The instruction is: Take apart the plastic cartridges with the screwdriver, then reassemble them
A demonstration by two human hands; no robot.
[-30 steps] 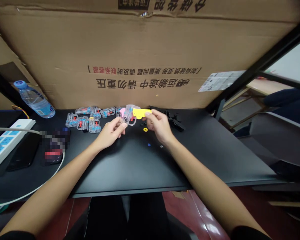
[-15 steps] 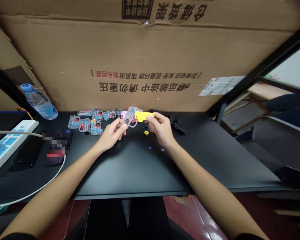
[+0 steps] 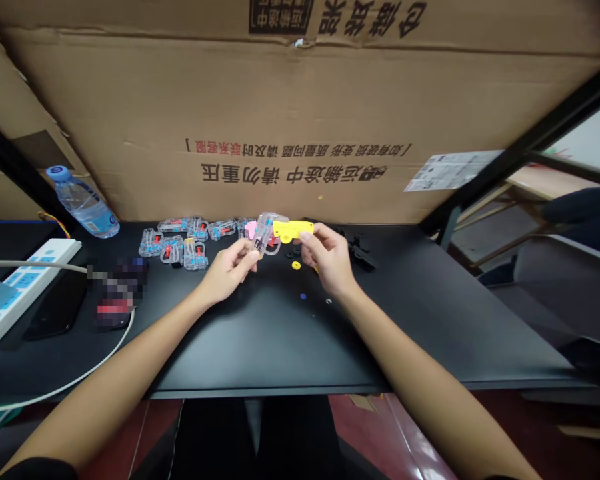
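Pinched by the grip in my left hand (image 3: 230, 270) is a clear plastic toy water pistol (image 3: 265, 230) with a red part near its trigger guard. My right hand (image 3: 333, 260) is closed on a flat yellow plastic piece (image 3: 293, 231) with a rounded lug below. The yellow piece meets or overlaps the pistol's front; I cannot tell whether they are joined. A yellow disc (image 3: 296, 265) lies on the table under my hands, near a blue disc (image 3: 303, 296) and a small pale ring (image 3: 329, 301).
Several clear toy pistols (image 3: 195, 253) lie to the left, with a pink piece (image 3: 251, 230) nearby. Black plastic parts (image 3: 363, 257) lie right of my hands. Farther left are a water bottle (image 3: 85, 203), a power strip (image 3: 30, 283) and a cable (image 3: 125, 333). Cardboard (image 3: 300, 100) stands behind the black table (image 3: 260, 353).
The whole view has shifted slightly, so things appear a little farther right. Both hands keep their hold on the pistol and the yellow piece, with little other change.
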